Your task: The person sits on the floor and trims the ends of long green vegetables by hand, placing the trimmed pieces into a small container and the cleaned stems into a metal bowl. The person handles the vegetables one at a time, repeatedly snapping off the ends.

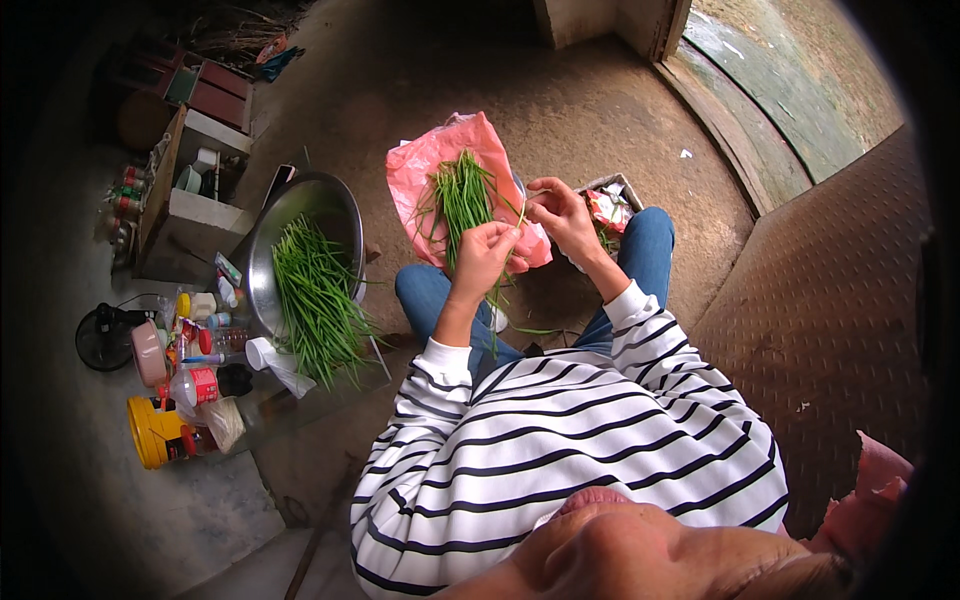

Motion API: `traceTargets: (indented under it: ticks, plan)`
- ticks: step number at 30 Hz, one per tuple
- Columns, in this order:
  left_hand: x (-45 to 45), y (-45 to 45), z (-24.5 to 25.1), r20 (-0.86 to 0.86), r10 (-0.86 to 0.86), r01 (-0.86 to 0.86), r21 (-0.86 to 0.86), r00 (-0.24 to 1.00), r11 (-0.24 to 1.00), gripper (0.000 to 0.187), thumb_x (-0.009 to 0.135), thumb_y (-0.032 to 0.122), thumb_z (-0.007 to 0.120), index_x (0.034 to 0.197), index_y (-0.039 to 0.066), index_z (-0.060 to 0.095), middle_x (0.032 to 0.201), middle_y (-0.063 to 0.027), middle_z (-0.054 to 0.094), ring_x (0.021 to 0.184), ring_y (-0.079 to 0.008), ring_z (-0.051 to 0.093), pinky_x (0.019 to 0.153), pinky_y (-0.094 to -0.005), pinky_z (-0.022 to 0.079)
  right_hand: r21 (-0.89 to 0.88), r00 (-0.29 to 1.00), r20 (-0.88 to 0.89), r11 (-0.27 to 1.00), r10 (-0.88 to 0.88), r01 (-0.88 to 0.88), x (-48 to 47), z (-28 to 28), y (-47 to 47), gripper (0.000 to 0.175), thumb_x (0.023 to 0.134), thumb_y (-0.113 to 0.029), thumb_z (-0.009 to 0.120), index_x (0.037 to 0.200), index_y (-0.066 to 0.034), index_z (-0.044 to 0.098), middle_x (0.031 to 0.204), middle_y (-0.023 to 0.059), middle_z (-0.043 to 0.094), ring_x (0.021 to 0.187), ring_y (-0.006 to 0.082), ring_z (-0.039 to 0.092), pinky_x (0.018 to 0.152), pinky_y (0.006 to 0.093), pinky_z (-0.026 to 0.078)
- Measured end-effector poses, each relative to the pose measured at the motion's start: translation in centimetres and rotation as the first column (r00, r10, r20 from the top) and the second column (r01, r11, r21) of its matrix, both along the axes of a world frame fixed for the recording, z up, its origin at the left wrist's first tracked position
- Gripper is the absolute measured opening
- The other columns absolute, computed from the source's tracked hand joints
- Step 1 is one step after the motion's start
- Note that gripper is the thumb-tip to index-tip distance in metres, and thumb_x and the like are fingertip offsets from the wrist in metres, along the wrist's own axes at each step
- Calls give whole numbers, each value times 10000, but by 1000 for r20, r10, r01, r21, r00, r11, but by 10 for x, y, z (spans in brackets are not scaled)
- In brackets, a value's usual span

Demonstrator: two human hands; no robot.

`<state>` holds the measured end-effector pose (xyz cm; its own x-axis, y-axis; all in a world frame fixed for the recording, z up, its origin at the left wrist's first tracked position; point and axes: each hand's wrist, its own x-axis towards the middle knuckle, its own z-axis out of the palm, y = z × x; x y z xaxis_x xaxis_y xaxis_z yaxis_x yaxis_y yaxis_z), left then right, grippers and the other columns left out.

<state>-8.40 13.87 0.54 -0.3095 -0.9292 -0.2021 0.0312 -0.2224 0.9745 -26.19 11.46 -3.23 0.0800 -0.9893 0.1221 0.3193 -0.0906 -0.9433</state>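
Note:
My left hand pinches a few thin green chives between thumb and forefinger, their long leaves trailing down between my knees. My right hand has its fingertips on the pale upper end of these chives, with the fingers curled. Just beyond my left hand, a bunch of chives lies on a pink plastic bag. What supports the bag is mostly hidden. To my left, a large metal basin holds a big heap of chives, which overhangs its near edge.
Beside my right knee stands a box with wrappers and green scraps. Bottles, a yellow bucket and a pink bowl crowd the surface at left. A phone is by the basin. At right are a textured metal panel and a doorway sill.

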Motion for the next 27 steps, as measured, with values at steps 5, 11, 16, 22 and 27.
traceTargets:
  ticks: [5, 11, 16, 22, 27]
  plan:
    - [3, 0, 5, -164, -2, 33, 188, 987, 982, 195, 963, 169, 568, 945, -14, 632, 773, -108, 692, 551, -146, 652, 522, -271, 551, -10, 996, -55, 997, -74, 74, 0, -2, 0, 231, 918, -60, 633, 1119, 10, 543, 882, 30, 652, 818, 72, 612, 739, 223, 506]
    - [8, 2, 1, -349, 62, 68, 351, 935, 934, 183, 954, 175, 572, 975, 7, 641, 780, -103, 692, 561, -160, 644, 562, -310, 560, -81, 967, -129, 975, -217, 208, -4, -19, -7, 217, 900, -41, 632, 1101, -5, 559, 861, 10, 655, 807, 60, 606, 740, 227, 502]
    - [14, 2, 0, -399, 76, 88, 377, 914, 922, 193, 951, 177, 579, 993, 1, 642, 789, -94, 681, 585, -175, 630, 593, -338, 569, -33, 957, -176, 973, -230, 228, -17, -33, -16, 245, 917, -50, 632, 1149, -14, 561, 905, 6, 661, 845, 74, 616, 757, 219, 492]
    - [15, -2, -1, -442, 114, 84, 405, 890, 911, 195, 951, 184, 585, 985, -1, 635, 794, -82, 670, 605, -163, 631, 589, -325, 568, 16, 945, -259, 978, -198, 209, -44, -57, -30, 242, 958, -61, 573, 1192, -5, 552, 982, 82, 703, 895, 135, 656, 798, 266, 522]
    - [17, -9, -9, -434, 128, 72, 416, 892, 907, 194, 954, 189, 584, 984, 4, 634, 783, -69, 662, 601, -154, 629, 591, -324, 574, -61, 864, -448, 971, -232, 229, -62, -65, -33, 333, 878, 19, 560, 1209, -2, 535, 905, 67, 681, 851, 130, 641, 793, 266, 519]
